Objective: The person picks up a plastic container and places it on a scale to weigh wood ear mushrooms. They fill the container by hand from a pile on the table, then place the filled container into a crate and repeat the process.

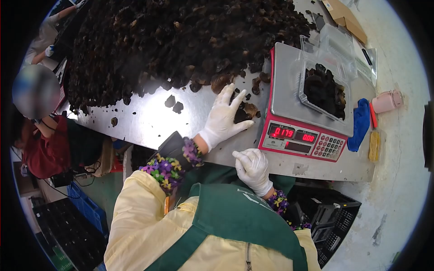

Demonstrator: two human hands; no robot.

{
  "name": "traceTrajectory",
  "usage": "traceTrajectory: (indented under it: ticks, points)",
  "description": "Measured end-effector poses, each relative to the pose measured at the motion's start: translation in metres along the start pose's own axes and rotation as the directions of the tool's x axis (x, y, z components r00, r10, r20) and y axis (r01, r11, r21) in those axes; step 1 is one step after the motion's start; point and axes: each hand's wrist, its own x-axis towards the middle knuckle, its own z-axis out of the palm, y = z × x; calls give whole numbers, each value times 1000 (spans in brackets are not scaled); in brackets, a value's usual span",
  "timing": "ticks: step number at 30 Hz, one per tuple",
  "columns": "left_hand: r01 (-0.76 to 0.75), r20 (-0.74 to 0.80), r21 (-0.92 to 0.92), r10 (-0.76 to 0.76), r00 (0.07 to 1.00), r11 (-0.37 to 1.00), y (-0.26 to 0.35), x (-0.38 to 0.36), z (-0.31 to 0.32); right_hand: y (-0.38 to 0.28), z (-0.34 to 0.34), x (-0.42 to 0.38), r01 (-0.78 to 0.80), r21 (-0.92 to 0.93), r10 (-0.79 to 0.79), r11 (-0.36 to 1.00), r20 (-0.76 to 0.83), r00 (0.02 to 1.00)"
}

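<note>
My left hand point(224, 118), in a white glove, lies flat with fingers spread on a few dark dried pieces point(246, 112) at the edge of a large dark pile point(181, 40) on the steel table point(149, 122). My right hand point(253, 169), also gloved, is curled into a loose fist at the table's near edge, just in front of a red scale point(289, 135). I cannot see anything in it. On the scale's pan stands a clear plastic container point(323, 90) partly filled with the same dark pieces.
Right of the scale lie a blue cloth point(360, 124), a pink cup point(387, 101) and a yellow item point(375, 145). Empty clear containers point(337, 43) and a cardboard box point(346, 18) sit behind. Another person point(43, 140) sits at left. Black crates point(332, 221) stand under the table.
</note>
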Motion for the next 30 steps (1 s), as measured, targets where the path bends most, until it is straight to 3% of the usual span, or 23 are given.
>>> traceTrajectory:
  ticks: [7,9,14,19,21,23,25,27,30]
  points:
    - [-51,50,36,49,998,998,9,34,8,1,-1,1,24,5,-24,1000,20,1000]
    - [-118,179,-68,128,976,991,8,32,7,1,0,1,25,4,-25,1000,17,1000]
    - [-270,55,-80,275,960,960,20,16,11,0,0,1,15,-20,-14,1000,18,1000]
    - [-222,-17,62,224,974,973,36,9,22,0,2,0,16,-42,-15,999,20,1000]
    - [-82,98,148,67,993,986,42,7,24,0,2,2,22,-37,-22,999,13,1000]
    - [-104,38,183,98,994,978,42,0,17,1,1,0,23,-34,-22,999,23,1000]
    - [-90,121,256,61,991,962,35,-19,0,0,-1,-1,21,-16,-21,1000,19,1000]
    - [-69,42,283,59,997,957,14,-46,-12,1,-1,0,21,9,-21,1000,9,1000]
    - [101,-21,258,-99,995,961,-13,-89,-51,2,-1,-1,27,34,-27,999,-11,1000]
